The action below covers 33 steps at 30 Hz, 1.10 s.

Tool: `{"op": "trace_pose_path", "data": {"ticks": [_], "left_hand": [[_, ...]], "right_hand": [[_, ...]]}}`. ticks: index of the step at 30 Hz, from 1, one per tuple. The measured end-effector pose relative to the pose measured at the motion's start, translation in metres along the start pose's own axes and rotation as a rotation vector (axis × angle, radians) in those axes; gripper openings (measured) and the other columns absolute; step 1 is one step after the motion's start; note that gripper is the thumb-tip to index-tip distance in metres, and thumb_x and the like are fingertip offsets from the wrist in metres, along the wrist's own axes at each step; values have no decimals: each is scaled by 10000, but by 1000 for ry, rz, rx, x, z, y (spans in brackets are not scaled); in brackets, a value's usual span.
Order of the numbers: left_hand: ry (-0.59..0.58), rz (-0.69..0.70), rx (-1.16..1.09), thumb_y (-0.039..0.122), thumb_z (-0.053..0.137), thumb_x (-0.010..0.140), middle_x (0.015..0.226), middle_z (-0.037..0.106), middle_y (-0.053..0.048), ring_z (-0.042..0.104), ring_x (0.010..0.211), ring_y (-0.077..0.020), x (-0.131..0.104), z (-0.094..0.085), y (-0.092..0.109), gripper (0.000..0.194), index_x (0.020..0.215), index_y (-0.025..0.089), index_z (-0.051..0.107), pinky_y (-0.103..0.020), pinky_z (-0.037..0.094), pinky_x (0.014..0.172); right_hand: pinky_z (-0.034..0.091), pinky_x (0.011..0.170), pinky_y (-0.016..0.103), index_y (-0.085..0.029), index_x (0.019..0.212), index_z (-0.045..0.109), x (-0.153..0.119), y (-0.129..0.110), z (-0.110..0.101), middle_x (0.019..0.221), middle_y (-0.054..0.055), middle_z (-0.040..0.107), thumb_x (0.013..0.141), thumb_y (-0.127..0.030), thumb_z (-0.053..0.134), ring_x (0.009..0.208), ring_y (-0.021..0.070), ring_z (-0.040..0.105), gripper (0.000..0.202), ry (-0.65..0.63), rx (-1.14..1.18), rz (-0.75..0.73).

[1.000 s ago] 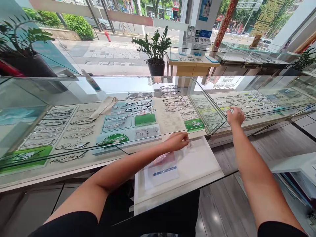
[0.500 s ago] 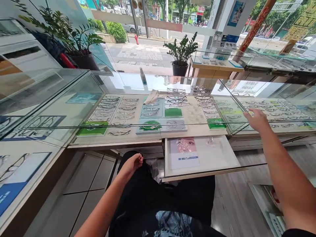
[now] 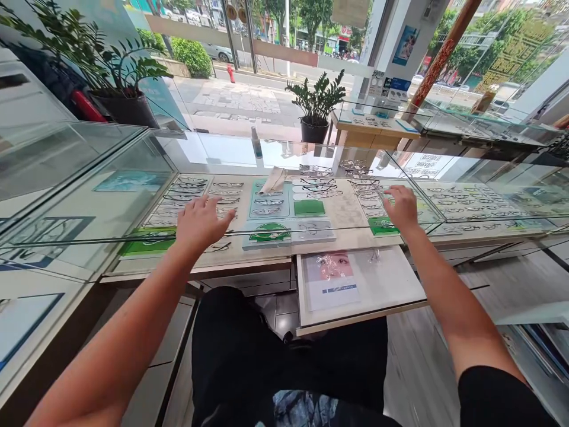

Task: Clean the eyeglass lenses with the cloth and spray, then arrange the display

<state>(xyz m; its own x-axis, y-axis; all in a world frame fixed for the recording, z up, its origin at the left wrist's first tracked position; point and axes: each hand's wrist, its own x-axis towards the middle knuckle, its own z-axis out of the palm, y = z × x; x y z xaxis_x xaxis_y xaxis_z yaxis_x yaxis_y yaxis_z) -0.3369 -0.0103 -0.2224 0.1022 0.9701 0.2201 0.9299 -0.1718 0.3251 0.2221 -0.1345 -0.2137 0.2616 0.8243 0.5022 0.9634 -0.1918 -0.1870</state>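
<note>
My left hand [image 3: 202,222] is over the left part of the glass display case [image 3: 329,234], fingers spread and nothing in it. On the right, my right hand [image 3: 401,207] is held over the glass near a green card [image 3: 382,225], its fingers apart and empty. Whether either hand touches the glass I cannot tell. Rows of eyeglasses [image 3: 315,187] show between the hands, with a beige cloth [image 3: 273,181] and a small bottle [image 3: 256,142] behind them. Below the case edge, a drawer [image 3: 391,279] is pulled out, with a printed face picture in it.
Glass cases continue to the left [image 3: 133,160] and right [image 3: 484,201]. A potted plant [image 3: 315,127] stands behind the case, and a larger plant [image 3: 124,107] is at the back left. The drawer juts out over my lap.
My left hand has risen from my lap to the case and its fingers have spread. My right hand has moved left along the glass. The view has shifted slightly.
</note>
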Motion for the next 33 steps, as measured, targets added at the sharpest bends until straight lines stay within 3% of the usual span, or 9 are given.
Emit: {"op": "trace_pose_path", "data": {"ticks": [3,8,12,15,22,26,29,31,33], "left_hand": [[-139,-47,81,745,438,1047,1906,312,-258,266,1769,-488,38,8,-13,989,1790,92,448,-693,201,1415],[-209,-57,149,863,293,1031,1957,151,-225,151,1817,-456,58,12,-17,1137,1865,90,296,-663,159,1439],[-186,-96,172,810,195,1060,1947,220,-214,193,1814,-424,66,6,-11,1079,1855,93,329,-625,192,1444],[-150,-105,157,753,231,1080,1912,306,-244,260,1789,-431,70,4,-9,1025,1821,61,385,-625,227,1431],[-108,-85,137,713,280,1097,1884,348,-274,303,1758,-458,69,5,-11,966,1779,46,436,-670,257,1401],[-90,-76,129,727,291,1092,1876,367,-274,314,1754,-458,70,7,-16,970,1774,55,446,-680,255,1402],[-129,-108,125,759,263,1098,1935,242,-238,200,1804,-446,73,9,-16,1022,1836,58,344,-669,147,1441],[-183,-166,129,769,256,1104,1964,118,-213,86,1827,-452,77,9,-12,1048,1871,55,247,-663,59,1454],[-215,-230,120,759,275,1108,1965,61,-226,33,1823,-489,84,10,-3,1059,1875,33,195,-687,19,1446]], "right_hand": [[482,1216,606,-147,1300,824,19,-10,13,1525,210,736,1037,-300,564,1449,414,574,401,-27,-48,-12],[501,1178,606,-157,1233,854,27,-4,34,1473,208,767,1043,-287,570,1406,420,602,365,7,-70,-76],[507,1141,621,-164,1159,862,29,6,44,1427,224,783,1038,-259,580,1360,437,626,321,16,-62,-133],[506,1132,618,-175,1133,860,30,9,46,1401,221,790,1052,-262,577,1345,437,632,307,22,-72,-151],[523,1119,613,-212,1075,867,32,7,41,1366,187,810,1040,-246,598,1304,423,655,274,10,-78,-144],[515,1143,640,-221,989,858,30,1,22,1295,178,835,995,-241,629,1290,424,677,230,-20,58,-119],[536,1150,601,-247,905,831,24,-8,-11,1168,134,854,953,-268,686,1219,388,724,154,-99,286,-139],[569,1102,547,-255,888,823,18,-18,-38,1108,102,851,933,-329,754,1130,350,754,111,-222,475,-156],[588,1041,482,-255,891,829,11,-32,-61,1076,81,847,926,-408,816,1056,307,767,158,-458,640,-198]]}}
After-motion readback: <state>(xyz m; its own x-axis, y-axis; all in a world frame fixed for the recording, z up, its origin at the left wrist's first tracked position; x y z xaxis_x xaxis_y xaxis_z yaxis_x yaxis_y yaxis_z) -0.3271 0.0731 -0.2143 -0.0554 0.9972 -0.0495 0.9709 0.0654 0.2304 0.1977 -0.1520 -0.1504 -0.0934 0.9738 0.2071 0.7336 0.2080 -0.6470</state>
